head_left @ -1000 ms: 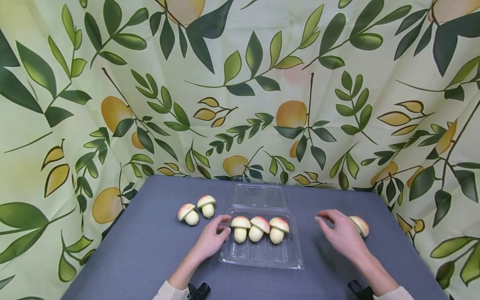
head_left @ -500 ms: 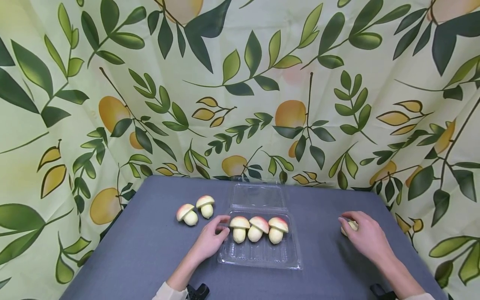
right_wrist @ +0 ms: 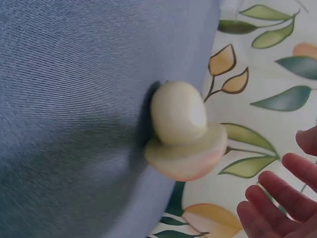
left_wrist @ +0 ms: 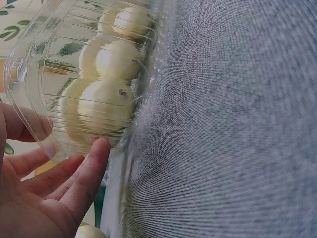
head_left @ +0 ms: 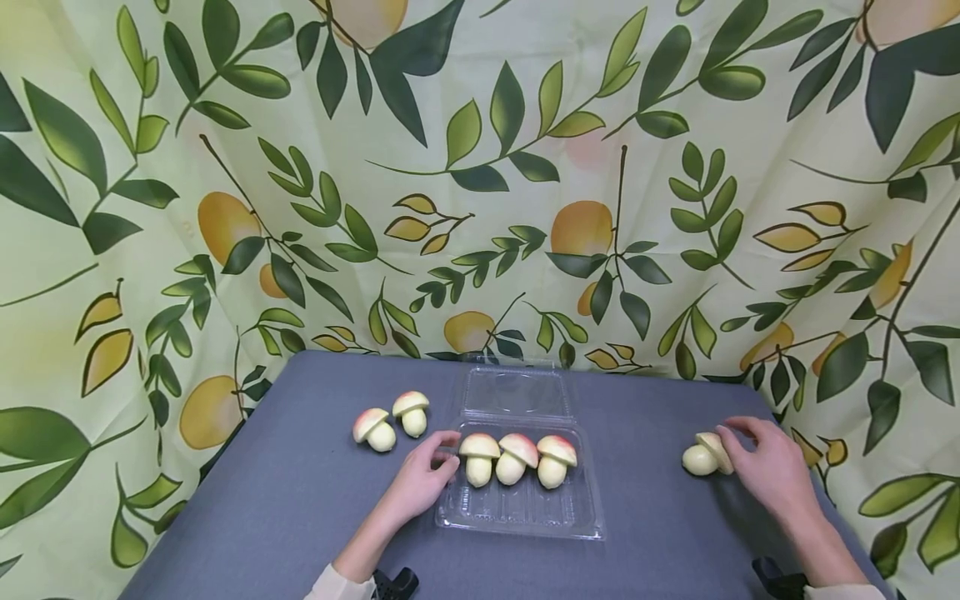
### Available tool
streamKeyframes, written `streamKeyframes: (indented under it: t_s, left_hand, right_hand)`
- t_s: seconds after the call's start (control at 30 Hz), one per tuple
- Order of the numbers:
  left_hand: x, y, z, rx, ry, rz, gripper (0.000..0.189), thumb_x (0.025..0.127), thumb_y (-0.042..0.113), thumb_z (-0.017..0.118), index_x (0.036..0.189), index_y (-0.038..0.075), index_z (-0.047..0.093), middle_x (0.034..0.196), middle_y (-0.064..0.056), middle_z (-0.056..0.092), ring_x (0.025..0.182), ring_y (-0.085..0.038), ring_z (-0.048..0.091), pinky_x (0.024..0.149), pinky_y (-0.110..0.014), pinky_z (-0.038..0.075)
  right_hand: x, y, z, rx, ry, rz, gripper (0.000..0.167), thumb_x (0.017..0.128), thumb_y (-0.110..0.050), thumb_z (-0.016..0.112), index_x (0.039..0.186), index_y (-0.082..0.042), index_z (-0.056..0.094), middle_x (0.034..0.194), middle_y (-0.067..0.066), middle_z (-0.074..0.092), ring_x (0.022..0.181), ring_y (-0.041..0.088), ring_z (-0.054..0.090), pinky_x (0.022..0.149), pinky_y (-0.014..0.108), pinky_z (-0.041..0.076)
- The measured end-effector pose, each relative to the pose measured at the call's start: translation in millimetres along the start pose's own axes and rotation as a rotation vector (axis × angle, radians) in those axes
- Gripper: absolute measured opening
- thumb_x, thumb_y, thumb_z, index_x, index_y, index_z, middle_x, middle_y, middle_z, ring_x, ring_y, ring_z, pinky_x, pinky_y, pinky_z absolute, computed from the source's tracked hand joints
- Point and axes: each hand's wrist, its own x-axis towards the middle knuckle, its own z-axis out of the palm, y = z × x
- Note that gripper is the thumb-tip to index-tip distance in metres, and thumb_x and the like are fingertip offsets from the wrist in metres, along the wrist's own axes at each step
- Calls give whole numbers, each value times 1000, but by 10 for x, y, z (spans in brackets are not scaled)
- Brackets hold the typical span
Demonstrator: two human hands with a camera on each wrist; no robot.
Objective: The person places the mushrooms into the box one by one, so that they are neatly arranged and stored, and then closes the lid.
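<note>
A clear plastic clamshell box [head_left: 517, 521] lies with its lid raised on the grey-blue table. Three pale mushrooms [head_left: 512, 467] with red-tinged caps lie in a row inside its tray. My left hand [head_left: 420, 479] is at the box's left side; in the left wrist view its outstretched fingers [left_wrist: 81, 186] touch the clear wall. Another mushroom [head_left: 701, 460] lies on its side at the right, stem to the left. My right hand [head_left: 776, 471] is just right of its cap. In the right wrist view the right hand's fingers [right_wrist: 277, 213] are spread, apart from that mushroom [right_wrist: 181, 114].
Two more mushrooms [head_left: 374, 429] lie left of the box, beyond my left hand. The clear lid [head_left: 517, 392] leans back behind the tray. A leaf-and-fruit patterned cloth [head_left: 480, 208] hangs behind and beside the table.
My right hand has moved right, past the single mushroom, to its cap side. That mushroom, partly hidden by the hand before, now shows its stem. The left hand stays at the box.
</note>
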Motion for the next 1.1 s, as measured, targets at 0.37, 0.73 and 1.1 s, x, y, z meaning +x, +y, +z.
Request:
streamKeyframes:
  t_s: [0.37, 0.73, 1.1]
  left_hand:
    - [0, 7, 4, -3, -1, 5, 37, 99, 9, 61, 135, -1, 57, 132, -22, 60, 87, -27, 69, 67, -28, 56]
    - [-4, 15, -2, 3, 1, 3, 37, 99, 8, 61, 135, 0, 58, 132, -22, 59, 90, -27, 69, 67, -28, 56]
    - [-2, 6, 1, 3, 2, 12, 36, 99, 6, 60, 135, 0, 58, 132, -22, 59, 89, -28, 69, 67, -28, 56]
  right_hand:
    - [25, 200, 132, 27, -148, 144, 62, 104, -41, 55, 129, 16, 54, 125, 40, 53, 112, 52, 51, 86, 64, 44]
    - [27, 315, 241, 89, -186, 176, 64, 102, -44, 57, 132, 14, 53, 123, 37, 58, 110, 50, 57, 81, 51, 48]
    - [15, 308, 309, 112, -156, 162, 54, 102, -37, 61, 127, 11, 59, 118, 34, 63, 106, 48, 61, 72, 37, 47]
